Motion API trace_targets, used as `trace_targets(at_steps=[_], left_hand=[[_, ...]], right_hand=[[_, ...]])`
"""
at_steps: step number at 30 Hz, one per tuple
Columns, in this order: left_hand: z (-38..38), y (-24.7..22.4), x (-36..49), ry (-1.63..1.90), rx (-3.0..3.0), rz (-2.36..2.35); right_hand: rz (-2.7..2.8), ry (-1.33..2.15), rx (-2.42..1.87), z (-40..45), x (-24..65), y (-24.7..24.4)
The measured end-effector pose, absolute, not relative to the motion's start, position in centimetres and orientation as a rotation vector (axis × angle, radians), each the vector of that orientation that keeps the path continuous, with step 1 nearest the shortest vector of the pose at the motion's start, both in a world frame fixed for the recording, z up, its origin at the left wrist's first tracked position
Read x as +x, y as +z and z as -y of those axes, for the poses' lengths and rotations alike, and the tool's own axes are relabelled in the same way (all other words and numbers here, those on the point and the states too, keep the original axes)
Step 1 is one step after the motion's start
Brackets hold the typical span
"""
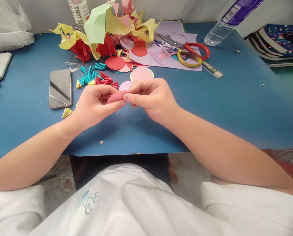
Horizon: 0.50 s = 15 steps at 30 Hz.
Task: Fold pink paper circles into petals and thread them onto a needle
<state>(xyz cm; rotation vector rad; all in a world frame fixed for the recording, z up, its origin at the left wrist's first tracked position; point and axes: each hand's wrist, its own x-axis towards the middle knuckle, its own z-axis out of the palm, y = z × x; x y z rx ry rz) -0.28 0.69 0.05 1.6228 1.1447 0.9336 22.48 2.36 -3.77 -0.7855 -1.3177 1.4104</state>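
Between my two hands is a piece of pink paper (116, 97), bent into a curve above the table's near half. My left hand (97, 101) pinches its left side with thumb and fingers. The right thumb and fingertips of my right hand (153, 98) grip its other end. A thin pale line, perhaps a needle or thread, sticks out below the paper. Just beyond the hands lie pink and lilac paper circles (142, 73). Small rolled paper cones (88, 76) in teal, red and yellow are heaped past my left hand, and a yellow cone (67, 113) lies near my left wrist.
A phone (60, 89) lies left of my hands. Crumpled paper scraps (107, 32), red paper circles (114, 63), scissors (189, 54) and lilac sheets (166, 62) fill the back. A water bottle (225, 28) stands back right, a plastic bag (10, 28) back left.
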Motion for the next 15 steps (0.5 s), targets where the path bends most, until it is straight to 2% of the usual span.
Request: trace_targets(at_steps=[6, 15], left_hand=[[-0.74, 0.3, -0.11, 0.944, 1.578, -1.142], [-1.43, 0.5, -0.69, 0.76, 1.386, -1.012]], right_hand=[[1.363, 1.407, -0.76, -2.36, 22.49, -3.43], [1.462, 1.37, -0.622, -3.23, 22.72, -3.55]])
